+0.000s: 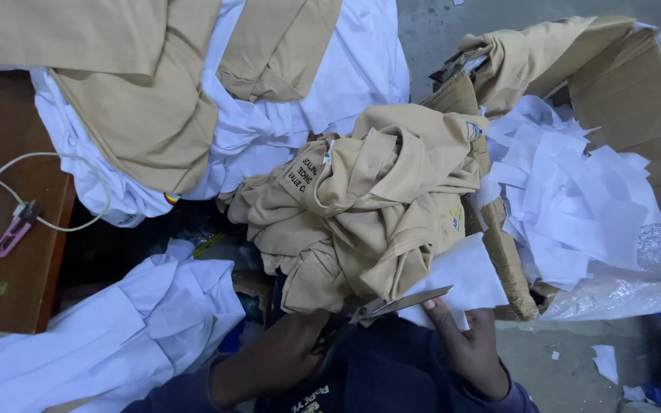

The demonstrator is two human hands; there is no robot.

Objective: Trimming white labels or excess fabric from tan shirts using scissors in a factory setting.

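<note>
My left hand (281, 356) grips the handles of a pair of scissors (395, 305), whose blades point right. My right hand (468, 348) holds a white piece of fabric (464, 275) against the blades. Both hands are low in the head view, over my dark blue lap. Just above them lies a crumpled heap of tan shirts (369, 199) with dark printed lettering.
A cardboard box (636, 99) at the right holds several white fabric offcuts (568, 191). White and tan garments (193, 99) pile at the top left, white cloth (116, 329) at the lower left. A wooden table (9, 206) carries a white charger cable and small pink snips (13, 229).
</note>
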